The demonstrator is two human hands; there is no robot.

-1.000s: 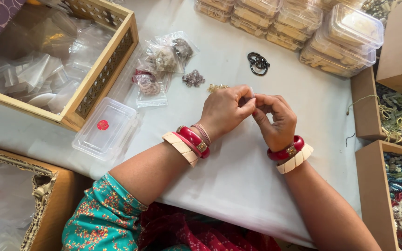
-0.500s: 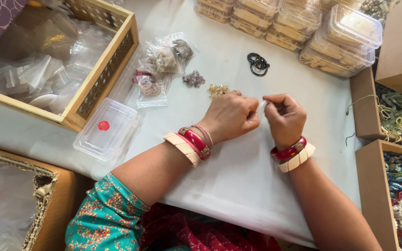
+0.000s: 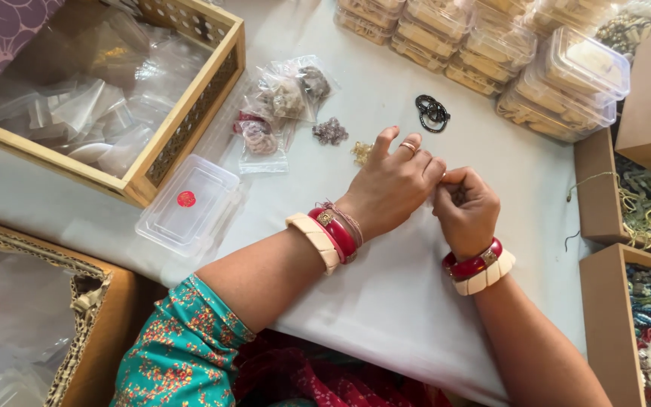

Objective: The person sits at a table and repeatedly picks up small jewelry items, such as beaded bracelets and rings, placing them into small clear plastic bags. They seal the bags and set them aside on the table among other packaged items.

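My left hand (image 3: 393,185) and my right hand (image 3: 465,207) meet fingertip to fingertip over a white cloth (image 3: 408,301). Both pinch something very small between them; what it is stays hidden by the fingers. Each wrist wears a red and a cream bangle. Just beyond my left hand lie a small gold-coloured piece (image 3: 361,153) and a greyish bead cluster (image 3: 330,132). A pair of black rings (image 3: 432,113) lies farther back.
Small clear bags of trinkets (image 3: 284,102) and an empty clear plastic box (image 3: 188,205) sit at the left. A wooden tray of plastic bags (image 3: 182,120) stands behind. Stacked clear lidded boxes (image 3: 521,56) line the back. Cardboard boxes of cords (image 3: 646,203) stand at the right.
My hands parted slightly half a second ago, then came together again, a little lower and to the right of where they were a second ago.
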